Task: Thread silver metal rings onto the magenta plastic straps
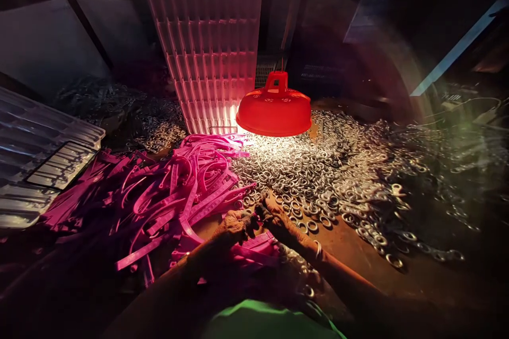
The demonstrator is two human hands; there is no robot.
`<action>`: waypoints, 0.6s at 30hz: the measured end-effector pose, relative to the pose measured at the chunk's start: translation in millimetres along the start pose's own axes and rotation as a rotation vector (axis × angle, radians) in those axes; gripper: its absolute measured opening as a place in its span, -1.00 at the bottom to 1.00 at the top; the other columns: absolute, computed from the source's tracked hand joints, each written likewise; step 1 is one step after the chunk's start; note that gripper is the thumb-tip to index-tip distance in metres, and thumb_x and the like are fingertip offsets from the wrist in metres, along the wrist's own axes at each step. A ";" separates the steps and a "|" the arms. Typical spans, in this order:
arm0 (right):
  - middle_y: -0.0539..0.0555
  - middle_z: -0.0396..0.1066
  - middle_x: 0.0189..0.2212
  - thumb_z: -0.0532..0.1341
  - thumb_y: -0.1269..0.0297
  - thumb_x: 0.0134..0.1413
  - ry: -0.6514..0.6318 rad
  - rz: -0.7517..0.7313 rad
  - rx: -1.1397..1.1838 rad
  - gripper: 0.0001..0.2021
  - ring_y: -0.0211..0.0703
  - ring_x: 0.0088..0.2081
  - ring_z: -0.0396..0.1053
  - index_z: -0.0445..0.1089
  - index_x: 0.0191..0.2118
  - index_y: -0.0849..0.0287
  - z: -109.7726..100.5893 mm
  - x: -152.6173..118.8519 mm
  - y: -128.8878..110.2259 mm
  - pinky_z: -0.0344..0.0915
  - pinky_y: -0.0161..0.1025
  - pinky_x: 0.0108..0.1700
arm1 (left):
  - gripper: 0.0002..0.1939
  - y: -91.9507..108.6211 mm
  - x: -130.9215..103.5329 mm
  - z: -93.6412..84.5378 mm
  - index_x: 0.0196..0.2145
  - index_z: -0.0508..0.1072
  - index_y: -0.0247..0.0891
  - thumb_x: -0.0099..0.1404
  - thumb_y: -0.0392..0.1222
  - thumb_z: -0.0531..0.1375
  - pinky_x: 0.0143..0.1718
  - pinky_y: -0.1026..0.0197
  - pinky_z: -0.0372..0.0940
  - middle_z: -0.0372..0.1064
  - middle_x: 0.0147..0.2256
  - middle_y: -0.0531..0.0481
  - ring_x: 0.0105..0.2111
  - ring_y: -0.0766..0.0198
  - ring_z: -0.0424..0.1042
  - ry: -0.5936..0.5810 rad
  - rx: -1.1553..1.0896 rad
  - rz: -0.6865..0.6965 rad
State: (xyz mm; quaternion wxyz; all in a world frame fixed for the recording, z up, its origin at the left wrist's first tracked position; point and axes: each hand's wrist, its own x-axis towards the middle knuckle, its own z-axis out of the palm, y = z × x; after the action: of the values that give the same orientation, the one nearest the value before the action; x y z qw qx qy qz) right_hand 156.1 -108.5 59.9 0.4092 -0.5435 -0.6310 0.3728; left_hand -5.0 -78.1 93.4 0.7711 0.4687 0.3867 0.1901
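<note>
My left hand (pixel 235 224) is closed near the front middle of the table, its fingertips close to those of my right hand (pixel 272 213). Something small and dark sits between the fingers of both hands; I cannot make out what it is. Pink straps (pixel 186 190) lie in a tangled heap to the left, and a few more pink pieces (pixel 258 248) are just below the hands. Metal rings (pixel 302 175) are spread in a large pile behind and to the right of my right hand. A pale bangle (pixel 318 249) circles the right wrist.
A red lamp shade (pixel 274 111) hangs low over the rings, its light shining down. Behind the straps stands a tall ribbed panel (pixel 214 42). Another ribbed tray (pixel 43 143) leans at the left. Dark metal pieces (pixel 115 106) lie at the back left.
</note>
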 end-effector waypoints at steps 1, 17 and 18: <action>-0.02 0.23 -0.53 -0.03 -0.03 0.23 -0.035 -0.008 -0.008 -0.65 -0.27 -0.50 0.14 0.24 -0.34 0.16 -1.6 -2.0 -2.2 0.13 -0.31 -0.46 | -0.71 2.0 1.4 -2.1 -0.57 0.41 -0.31 0.07 -0.03 0.31 -0.63 0.29 -0.12 0.19 -0.66 0.08 -0.66 0.43 0.03 0.001 0.009 -0.006; -0.04 0.35 -0.60 0.04 0.35 0.15 -0.134 -0.055 -0.396 -0.84 -0.30 -0.65 0.13 0.09 -0.14 0.14 18.9 -99.7 -24.7 -0.18 -0.28 -0.54 | -0.45 -22.2 -37.4 -1.9 -0.56 0.40 -0.35 0.08 0.29 0.24 -0.53 0.30 0.05 0.21 -0.61 0.06 -0.57 0.39 0.17 -0.311 0.172 -0.060; -0.04 0.36 -0.59 0.02 0.32 0.18 -0.127 -0.062 -0.338 -0.81 -0.30 -0.64 0.13 0.08 -0.09 0.16 19.9 -100.3 -25.1 -0.15 -0.29 -0.55 | -0.47 -24.6 -41.2 0.6 -0.55 0.41 -0.36 0.12 0.26 0.23 -0.49 0.29 0.09 0.25 -0.57 0.03 -0.53 0.37 0.20 -0.311 0.190 -0.040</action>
State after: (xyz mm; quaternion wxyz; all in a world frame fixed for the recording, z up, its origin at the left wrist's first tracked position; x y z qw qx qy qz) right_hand 135.6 -211.8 64.0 0.2825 -0.5602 -0.7257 0.2823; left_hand -32.2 -117.4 89.4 0.7776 0.5555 0.2880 0.0626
